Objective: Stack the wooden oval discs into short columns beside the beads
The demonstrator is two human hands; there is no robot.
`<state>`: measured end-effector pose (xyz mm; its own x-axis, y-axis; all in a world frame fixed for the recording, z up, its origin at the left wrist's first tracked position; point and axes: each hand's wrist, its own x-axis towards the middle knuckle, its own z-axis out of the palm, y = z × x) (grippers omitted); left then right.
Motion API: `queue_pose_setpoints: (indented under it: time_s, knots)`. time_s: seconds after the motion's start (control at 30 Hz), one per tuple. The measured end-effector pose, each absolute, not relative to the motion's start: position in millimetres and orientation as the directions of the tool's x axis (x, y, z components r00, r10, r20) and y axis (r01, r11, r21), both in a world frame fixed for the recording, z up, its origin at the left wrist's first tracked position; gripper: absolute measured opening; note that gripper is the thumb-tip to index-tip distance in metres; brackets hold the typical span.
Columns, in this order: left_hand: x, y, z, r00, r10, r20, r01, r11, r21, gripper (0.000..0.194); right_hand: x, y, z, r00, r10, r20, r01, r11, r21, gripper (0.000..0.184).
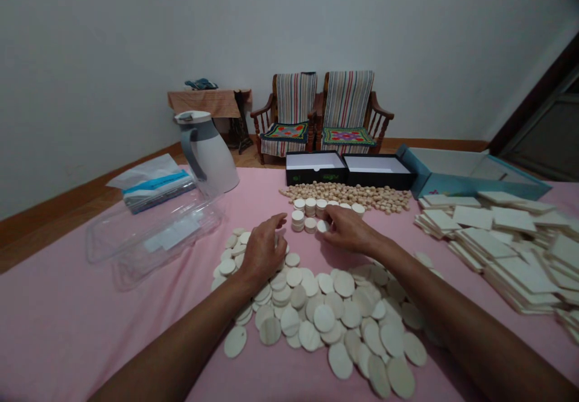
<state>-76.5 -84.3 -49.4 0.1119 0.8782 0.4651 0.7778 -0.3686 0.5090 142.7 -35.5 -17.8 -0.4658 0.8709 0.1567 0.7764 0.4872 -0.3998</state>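
Observation:
My right hand [347,228] pinches a pale round wooden disc [322,226] at the front row of small disc stacks. Beside that disc stand a short stack [310,225] and a taller stack [297,221]. Behind them runs another row of disc stacks [310,206], partly covered by my right fingers. My left hand [263,248] hovers at the left edge of the loose disc pile [312,305], its fingers bent and apart, and nothing shows between them. The pile spreads across the pink cloth [253,203] between my forearms.
Small wooden beads [362,195] lie behind the stacks, before two black boxes [316,175] and a blue box [470,175]. Square wooden boards [506,251] are heaped at right. At left are clear plastic trays [158,239], a tissue pack [154,188] and a white jug [217,160].

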Motion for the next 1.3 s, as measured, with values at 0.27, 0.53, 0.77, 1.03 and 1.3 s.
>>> queue_pose_setpoints:
  time_s: [0.27,0.53,0.77,1.03,1.3]
  knots:
    - [-75.8,-84.3,-50.2,0.097,0.882,0.46,0.77,-0.36,0.528,0.054,114.2,-21.5,-23.7,-0.446,0.869,0.214,0.8,0.494,-0.339,0.014]
    - [-74.8,-86.0,-48.2,0.098,0.883,0.46,0.767,-0.361,0.53,0.053,119.1,-24.5,-19.3,-0.472,0.861,0.187,0.788,0.508,-0.347,0.015]
    - [-74.7,-84.6,-48.7,0.094,0.893,0.439,0.775,-0.343,0.531,0.053,156.8,-60.8,8.0,-0.627,0.774,-0.083,0.717,0.532,-0.45,0.005]
    - [-75.6,-84.4,-48.9,0.1,0.882,0.46,0.778,-0.358,0.516,0.052,180.3,-103.1,13.6,-0.708,0.677,-0.199,0.671,0.559,-0.486,0.032]
    - [-75.8,-84.7,-47.9,0.101,0.887,0.451,0.784,-0.35,0.513,0.052,167.8,-98.3,-2.5,-0.659,0.749,-0.062,0.7,0.582,-0.413,0.025]
